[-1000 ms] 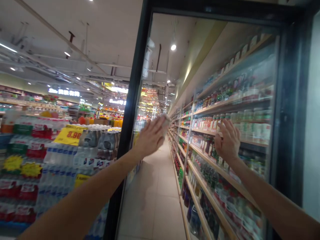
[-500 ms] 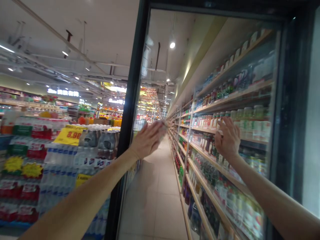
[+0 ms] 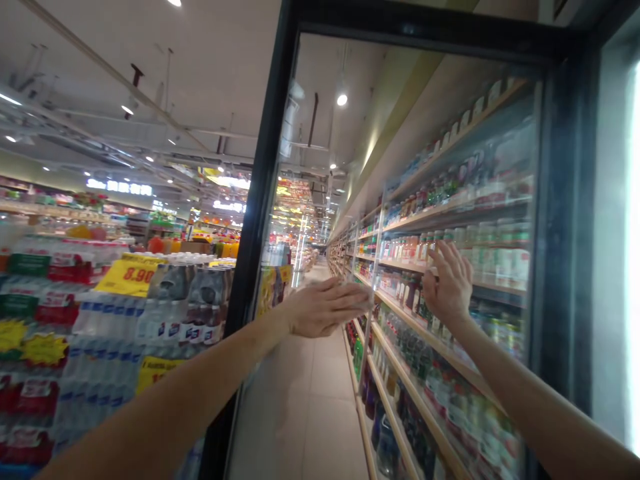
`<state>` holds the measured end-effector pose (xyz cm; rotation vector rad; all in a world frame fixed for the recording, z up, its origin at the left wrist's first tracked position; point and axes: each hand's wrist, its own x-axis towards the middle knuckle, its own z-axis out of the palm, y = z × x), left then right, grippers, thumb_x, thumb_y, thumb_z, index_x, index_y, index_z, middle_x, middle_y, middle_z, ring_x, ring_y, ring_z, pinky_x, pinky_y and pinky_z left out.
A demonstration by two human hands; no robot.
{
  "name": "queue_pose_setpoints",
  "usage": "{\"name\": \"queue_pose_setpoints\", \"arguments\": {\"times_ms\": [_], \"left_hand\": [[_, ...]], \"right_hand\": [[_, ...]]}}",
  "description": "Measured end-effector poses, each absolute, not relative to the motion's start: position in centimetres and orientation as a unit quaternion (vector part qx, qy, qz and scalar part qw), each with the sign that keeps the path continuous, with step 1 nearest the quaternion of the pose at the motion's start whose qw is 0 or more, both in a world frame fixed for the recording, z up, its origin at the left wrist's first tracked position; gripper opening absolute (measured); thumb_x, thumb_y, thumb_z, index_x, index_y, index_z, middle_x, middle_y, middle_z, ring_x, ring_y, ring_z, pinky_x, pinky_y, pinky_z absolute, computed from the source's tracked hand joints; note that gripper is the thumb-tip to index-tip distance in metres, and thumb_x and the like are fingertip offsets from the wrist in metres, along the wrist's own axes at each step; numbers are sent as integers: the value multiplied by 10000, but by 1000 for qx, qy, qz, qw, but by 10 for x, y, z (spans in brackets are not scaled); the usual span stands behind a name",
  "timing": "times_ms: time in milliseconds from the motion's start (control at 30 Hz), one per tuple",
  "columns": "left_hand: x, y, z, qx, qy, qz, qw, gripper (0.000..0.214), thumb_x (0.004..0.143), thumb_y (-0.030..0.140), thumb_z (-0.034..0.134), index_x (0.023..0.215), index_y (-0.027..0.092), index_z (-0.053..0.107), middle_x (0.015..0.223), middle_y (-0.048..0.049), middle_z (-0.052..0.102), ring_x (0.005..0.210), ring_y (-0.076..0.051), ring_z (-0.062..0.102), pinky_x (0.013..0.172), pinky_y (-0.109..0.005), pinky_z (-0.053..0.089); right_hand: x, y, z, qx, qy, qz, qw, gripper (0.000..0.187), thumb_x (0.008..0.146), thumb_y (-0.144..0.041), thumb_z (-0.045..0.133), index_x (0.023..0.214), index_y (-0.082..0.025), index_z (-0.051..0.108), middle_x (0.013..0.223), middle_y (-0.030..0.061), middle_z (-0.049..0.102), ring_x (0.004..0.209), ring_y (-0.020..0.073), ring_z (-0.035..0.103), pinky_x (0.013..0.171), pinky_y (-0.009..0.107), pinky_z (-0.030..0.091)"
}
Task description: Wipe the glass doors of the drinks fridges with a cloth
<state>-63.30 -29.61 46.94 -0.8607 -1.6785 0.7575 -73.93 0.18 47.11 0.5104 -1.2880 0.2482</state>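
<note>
In front of me stands a glass door (image 3: 320,373) in a dark frame (image 3: 267,133). My left hand (image 3: 330,308) reaches over its pane with the fingers stretched out flat and pointing right. Motion blurs its fingertips, and I cannot tell whether something thin lies under them. My right hand (image 3: 449,281) is raised at the pane's right half, fingers upward and somewhat apart, its palm toward the glass. It looks empty. Whether either palm touches the glass is hard to tell. Shelves of bottled drinks (image 3: 500,247) show in the pane behind the right hand.
Left of the door are stacked packs of bottled water (image 3: 107,333) and red drink packs (image 3: 30,393). A yellow price sign (image 3: 129,273) sits on top. A tiled aisle floor (image 3: 325,400) shows in the pane. Bright light (image 3: 634,267) lies at the far right.
My left hand has swept right and down across the pane, its fingers turning from up-right to rightward. My right hand stays nearly in place. The view has shifted slightly.
</note>
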Motion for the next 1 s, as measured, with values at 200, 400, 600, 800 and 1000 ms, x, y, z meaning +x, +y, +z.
{"name": "queue_pose_setpoints", "arguments": {"times_ms": [200,400,600,800,1000], "left_hand": [[-634,-290,477,-224,-736,216,602,529,923,283,299,1443,231,213,1517,-16,234,1424,-185,91,1159,-437,93],[-636,-292,490,-240,-720,249,601,523,908,327,350,1419,255,267,1517,-18,241,1412,-173,158,1158,-405,108],[-638,-288,494,-290,-705,287,579,515,905,329,352,1412,272,284,1517,-4,239,1413,-171,150,1159,-379,109],[-642,-272,506,-108,-727,142,663,507,903,297,336,1401,203,316,1519,-64,228,1412,-232,155,1140,-454,143],[-645,-264,520,-308,-727,287,543,512,895,322,351,1403,284,304,1506,10,271,1409,-174,170,1161,-405,100]], "right_hand": [[-741,3,471,234,-589,110,765,412,825,-249,450,1225,-185,525,1355,112,501,1303,251,410,1056,435,318],[-740,3,471,236,-587,107,767,401,830,-236,449,1221,-183,523,1351,115,505,1298,241,419,1056,426,324],[-741,2,471,233,-586,108,768,394,826,-252,451,1204,-179,535,1343,117,512,1294,246,423,1056,429,323],[-739,1,471,233,-596,121,759,398,831,-260,437,1211,-192,535,1350,115,505,1302,249,413,1056,441,318],[-738,1,471,236,-596,117,759,398,840,-258,431,1222,-194,525,1351,113,504,1307,240,407,1056,424,319]]}}
